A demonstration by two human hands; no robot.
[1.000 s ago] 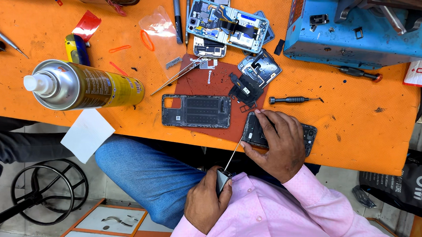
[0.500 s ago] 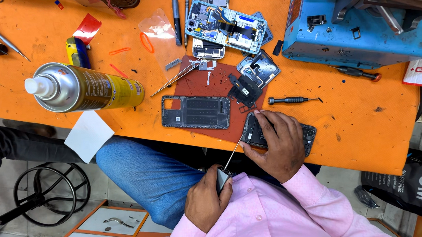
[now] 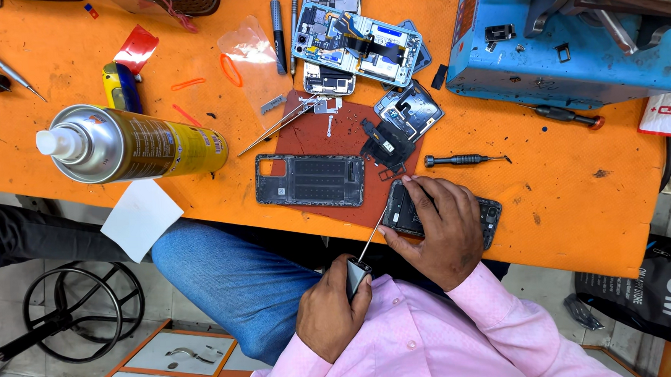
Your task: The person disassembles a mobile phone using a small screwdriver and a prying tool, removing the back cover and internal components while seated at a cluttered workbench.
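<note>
My left hand (image 3: pixel 330 313) is closed around the dark handle of a thin screwdriver (image 3: pixel 369 244), just off the table's near edge. The tip points at the left end of a dark opened phone body (image 3: pixel 409 211) lying on the orange table (image 3: pixel 566 199). My right hand (image 3: pixel 441 233) lies over that phone and presses it down, covering its middle. A black phone frame (image 3: pixel 310 180) rests on a red-brown mat (image 3: pixel 310 132) just left of my hands.
A silver and yellow spray can (image 3: pixel 130 143) lies at the left. An opened phone (image 3: pixel 358 42), small parts, tweezers (image 3: pixel 275 128) and another screwdriver (image 3: pixel 464 159) sit behind. A blue machine (image 3: pixel 565 42) stands at the back right. A white card (image 3: pixel 142 219) overhangs the edge.
Both hands stay where they were on the phone and the screwdriver. Only the view has shifted slightly.
</note>
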